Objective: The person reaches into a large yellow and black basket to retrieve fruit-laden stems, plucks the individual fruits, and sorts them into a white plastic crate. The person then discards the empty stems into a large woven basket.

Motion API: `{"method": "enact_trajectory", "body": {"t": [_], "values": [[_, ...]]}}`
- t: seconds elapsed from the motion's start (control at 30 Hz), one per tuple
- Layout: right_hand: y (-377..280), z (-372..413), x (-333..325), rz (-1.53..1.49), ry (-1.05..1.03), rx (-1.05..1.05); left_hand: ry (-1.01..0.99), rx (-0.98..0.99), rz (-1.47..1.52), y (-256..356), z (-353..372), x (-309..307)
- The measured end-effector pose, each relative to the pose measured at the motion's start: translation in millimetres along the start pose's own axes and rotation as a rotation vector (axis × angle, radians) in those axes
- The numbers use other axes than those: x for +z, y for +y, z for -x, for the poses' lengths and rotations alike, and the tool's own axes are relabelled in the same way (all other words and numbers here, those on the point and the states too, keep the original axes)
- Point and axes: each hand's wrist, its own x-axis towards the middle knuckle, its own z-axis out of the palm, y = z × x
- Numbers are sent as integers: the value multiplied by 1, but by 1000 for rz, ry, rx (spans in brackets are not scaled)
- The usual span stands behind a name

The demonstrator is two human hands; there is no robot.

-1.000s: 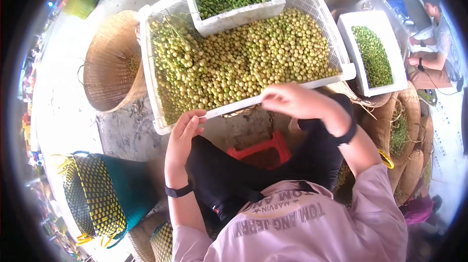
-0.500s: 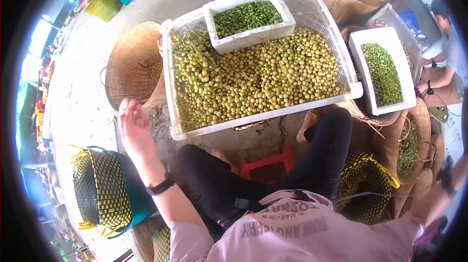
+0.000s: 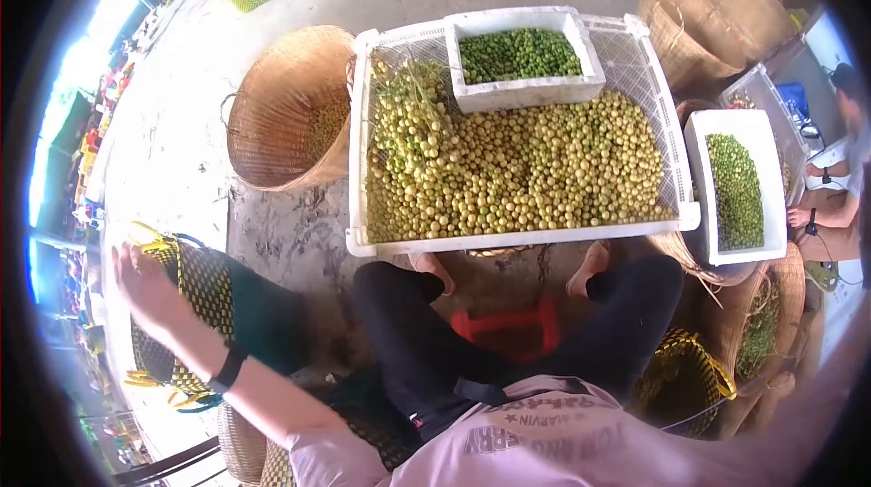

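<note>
My left hand (image 3: 147, 286) reaches out to the left, over a yellow-and-black woven basket (image 3: 207, 292); its fingers look loosely spread, slightly blurred, with nothing seen in them. My right hand is out of the picture; only a blurred right arm (image 3: 830, 414) shows at the lower right edge. Before my knees lies a large white plastic tray (image 3: 526, 238) full of round yellow-green fruits (image 3: 544, 160), some still on stems at its left. A white foam box (image 3: 535, 100) of smaller green fruits (image 3: 519, 53) rests on the tray's far side.
A wicker basket (image 3: 281, 61) with some fruit stands left of the tray. Another white foam box (image 3: 771, 156) sits to the right, above baskets. A red stool (image 3: 550, 324) is between my legs. At the far right, a person (image 3: 835, 215) works beside a crate.
My left hand has swung down and left, from beside the wicker basket to over the woven basket. My right arm has moved further out of view. The view has shifted.
</note>
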Motion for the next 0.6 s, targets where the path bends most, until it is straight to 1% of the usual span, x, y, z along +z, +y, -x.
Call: {"method": "enact_trajectory", "body": {"t": [0.03, 0.07, 0.1, 0.13, 0.17, 0.2, 0.23, 0.27, 0.33, 0.4, 0.43, 0.47, 0.53, 0.57, 0.6], "values": [[-8, 3, 43, -82, -99, -53, 78, -57, 225, -4, 15, 28], [-7, 16, 92, -194, -238, -117, 16, -199, 363, -10, 27, 59], [11, 19, 144, -323, -395, -200, 84, -511, 386, 22, 50, 102], [39, 28, 198, -450, -545, -298, -221, -285, 307, -12, 72, 133], [-14, 89, 234, -517, -562, -175, -271, -364, 271, 18, 103, 175], [-45, 122, 254, -532, -754, -8, -372, -279, 55, 21, 126, 212], [-34, 148, 304, -803, -845, -92, -497, 8, 64, -34, 145, 254], [-49, 182, 323, -695, -827, -39, -589, -28, -110, -23, 167, 282], [-61, 231, 344, -753, -961, -44, -725, -222, -265, -27, 198, 324], [-61, 273, 352, -898, -1050, 32, -653, -263, -421, -13, 219, 348], [-58, 288, 350, -961, -1100, 98, -622, -192, -537, -11, 226, 359], [-55, 302, 349, -1024, -1148, 166, -615, -194, -535, -15, 232, 371], [-43, 328, 349, -1095, -1159, 243, -466, -6, -660, -28, 243, 392], [-36, 336, 348, -1105, -1180, 269, -556, -12, -721, -23, 241, 394], [-28, 341, 348, -1115, -1200, 301, -559, -8, -724, -20, 239, 396]]}}
